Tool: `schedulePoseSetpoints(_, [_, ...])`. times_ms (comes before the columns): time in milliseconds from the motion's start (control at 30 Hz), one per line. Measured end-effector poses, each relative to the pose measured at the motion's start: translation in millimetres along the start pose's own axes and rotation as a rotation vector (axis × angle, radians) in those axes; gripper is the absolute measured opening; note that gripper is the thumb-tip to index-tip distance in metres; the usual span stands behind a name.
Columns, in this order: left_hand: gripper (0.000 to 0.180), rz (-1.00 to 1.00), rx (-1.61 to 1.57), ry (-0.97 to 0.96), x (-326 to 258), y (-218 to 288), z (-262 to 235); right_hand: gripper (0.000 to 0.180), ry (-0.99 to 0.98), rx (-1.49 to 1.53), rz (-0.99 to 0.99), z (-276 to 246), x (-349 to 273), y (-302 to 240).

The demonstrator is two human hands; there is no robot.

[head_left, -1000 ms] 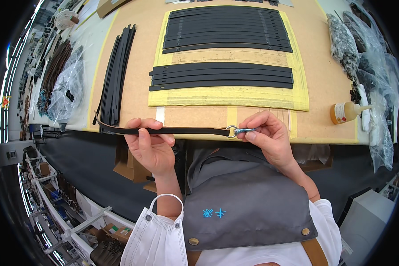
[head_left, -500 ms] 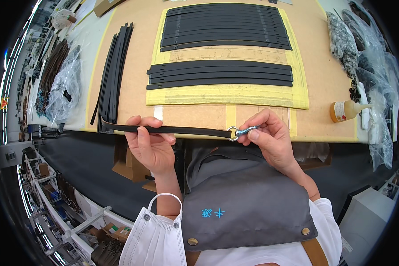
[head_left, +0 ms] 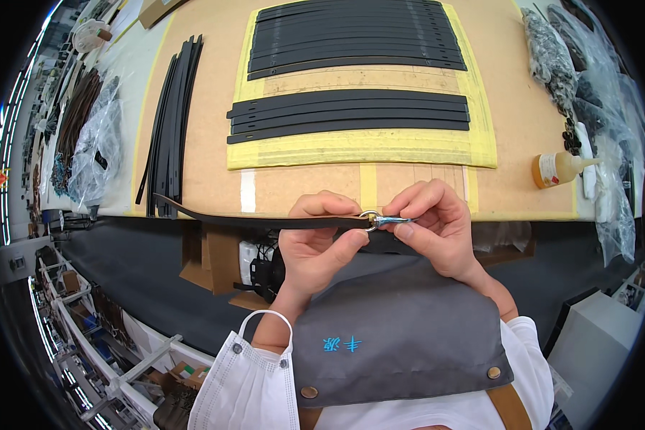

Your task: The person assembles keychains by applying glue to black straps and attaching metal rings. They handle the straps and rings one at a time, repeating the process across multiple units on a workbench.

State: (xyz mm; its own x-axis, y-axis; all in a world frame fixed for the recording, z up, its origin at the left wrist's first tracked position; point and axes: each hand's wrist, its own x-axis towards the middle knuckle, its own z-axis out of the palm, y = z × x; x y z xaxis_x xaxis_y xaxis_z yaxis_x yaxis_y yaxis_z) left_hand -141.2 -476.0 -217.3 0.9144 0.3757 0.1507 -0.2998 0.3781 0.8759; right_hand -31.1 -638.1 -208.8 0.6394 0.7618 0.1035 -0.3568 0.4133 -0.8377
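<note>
Pinched between thumb and fingers of the left hand (head_left: 315, 247), a black strap (head_left: 254, 218) runs level along the near edge of the table (head_left: 201, 107), its free end reaching left past the hand. At its right end sits a small metal ring (head_left: 369, 218). The right hand (head_left: 437, 233) is closed on a silvery clip (head_left: 393, 221) that touches the ring; whether the clip is hooked through it is hard to tell at this size. Both hands hover just off the table edge, above the person's grey apron (head_left: 401, 337).

Beyond the hands, on a yellow mat (head_left: 358, 147), lie two batches of flat black strips: a near batch (head_left: 347, 115) and a larger far batch (head_left: 355, 36). To the left, a long bundle (head_left: 172, 122) of black strips lies lengthwise on the board, its near end just beside the held strap's free end. Further left are clear plastic bags (head_left: 97, 147) with dark goods inside. To the right stands a small glue bottle (head_left: 559, 166) on its side or tilted, with more bags (head_left: 609, 136) of dark hardware behind it.

A white face mask (head_left: 247, 380) hangs at the lower edge. The thumbs cover the strap's folded end, and the rim of the view bends and crops the shelves (head_left: 100, 344) at lower left.
</note>
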Motion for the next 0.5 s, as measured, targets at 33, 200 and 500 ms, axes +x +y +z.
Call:
schedulePoseSetpoints(33, [0.038, 0.007, 0.012, -0.010, 0.2, -0.8, 1.0, 0.021, -0.005, 0.001, -0.005, -0.2, -0.2, 0.3])
schedulePoseSetpoints(200, [0.032, 0.005, -0.013, 0.000, 1.1, -1.7, 1.7, 0.021, 0.017, -0.017, 0.009, -2.7, -0.7, -1.6])
schedulePoseSetpoints(500, [0.028, -0.021, -0.007, 0.036, 1.3, -1.5, 5.2, 0.016, 0.058, 0.001, 0.085, -1.4, 0.3, -5.5])
